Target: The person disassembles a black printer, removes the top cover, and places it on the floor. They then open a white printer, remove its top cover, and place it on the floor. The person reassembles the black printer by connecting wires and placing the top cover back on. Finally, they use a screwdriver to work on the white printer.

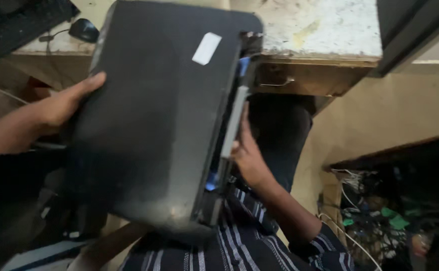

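Two hands hold one black device case (159, 115) tilted above the lap, its top edge near the worn worktop (325, 30).

Left hand (66, 105): flat against the left side of the case, thumb on the dusty top face, fingers hidden behind the edge; grip holding the case. Right hand (247, 155): pressed to the right side, beside a pale grey strip (233, 123) along the open edge; grip holding the case there, fingertips hidden. White sticker (207, 48) near the case's upper right corner. Worktop surface pale, stained, chipped at the front edge. Black mouse (84, 30) lies on it at upper left, apart from the case. Striped sleeve (325, 248) covers the right forearm. Tangle of cables (365, 221) lies low at right, well apart.
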